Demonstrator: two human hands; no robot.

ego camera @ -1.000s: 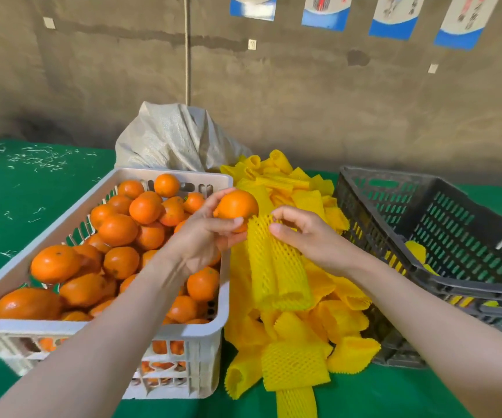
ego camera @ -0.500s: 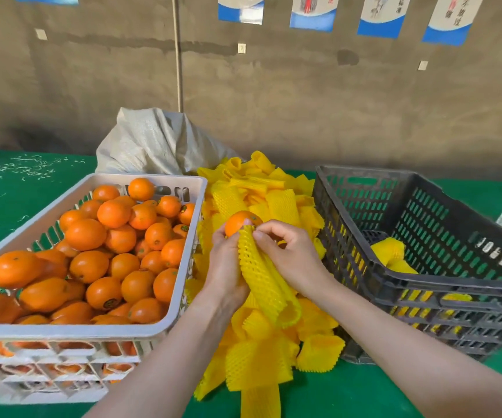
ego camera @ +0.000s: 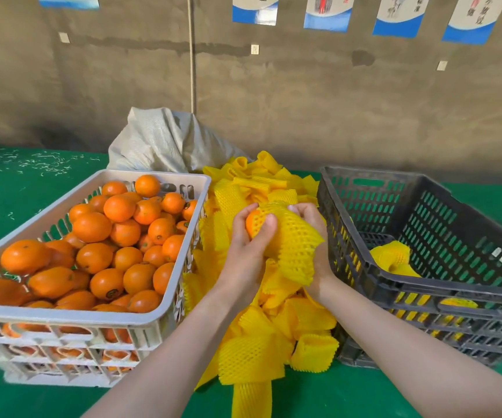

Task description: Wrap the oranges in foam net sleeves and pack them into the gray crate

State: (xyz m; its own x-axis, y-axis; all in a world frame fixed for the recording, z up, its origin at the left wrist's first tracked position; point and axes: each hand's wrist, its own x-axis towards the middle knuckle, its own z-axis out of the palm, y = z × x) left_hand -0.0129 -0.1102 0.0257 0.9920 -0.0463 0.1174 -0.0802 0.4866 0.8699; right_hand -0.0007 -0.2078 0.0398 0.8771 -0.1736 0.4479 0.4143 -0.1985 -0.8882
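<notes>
Between the two crates, my left hand [ego camera: 248,239] grips an orange [ego camera: 253,222] that sits mostly inside a yellow foam net sleeve [ego camera: 296,245]. My right hand [ego camera: 314,224] grips the sleeve from the right, its fingers curled over the top edge; most of that hand is hidden behind the net. A white crate [ego camera: 141,319] on the left is heaped with several bare oranges [ego camera: 120,236]. The gray crate [ego camera: 424,285] on the right holds wrapped oranges [ego camera: 391,257] at its bottom.
A pile of loose yellow sleeves [ego camera: 261,336] lies on the green table [ego camera: 334,396] between the crates. A gray woven sack [ego camera: 165,143] stands behind the white crate against the brown wall. White shreds litter the table's far left.
The sleeve has been pulled over most of the orange, which earlier stuck out bare at the top. Both hands came lower and closer together round it.
</notes>
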